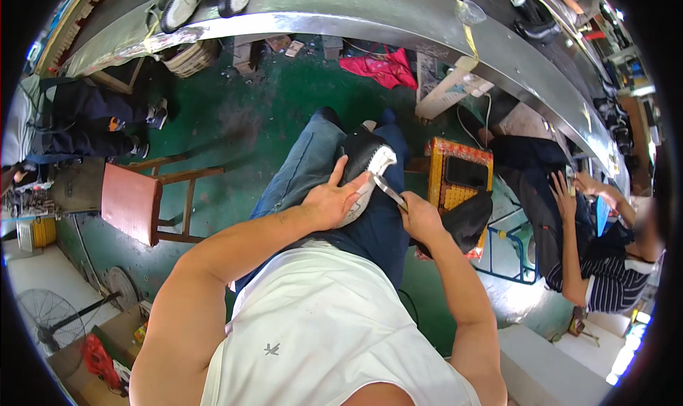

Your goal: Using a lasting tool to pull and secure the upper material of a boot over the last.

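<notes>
A black shoe (pixel 361 153) with a white sole lies across my lap, sole side partly turned up, with ragged white material along its edge. My left hand (pixel 331 201) is pressed on the shoe from the left, its fingers spread over the sole, steadying it against my thighs. In my right hand (pixel 422 219) is a slim metal hand tool (pixel 390 192), whose exact kind I cannot make out. The fist is wrapped round its lower end. The tool's tip meets the white edge of the sole near my left fingertips.
To my right, a small patterned stand (pixel 441 168) bears a black phone (pixel 466 172) and a dark shoe-like piece (pixel 467 223). Beyond it sits a co-worker (pixel 612 278). A metal bench (pixel 370 35) curves ahead, shoes on it. At left are a stool (pixel 131 203), a fan (pixel 53 317) and another person (pixel 78 118).
</notes>
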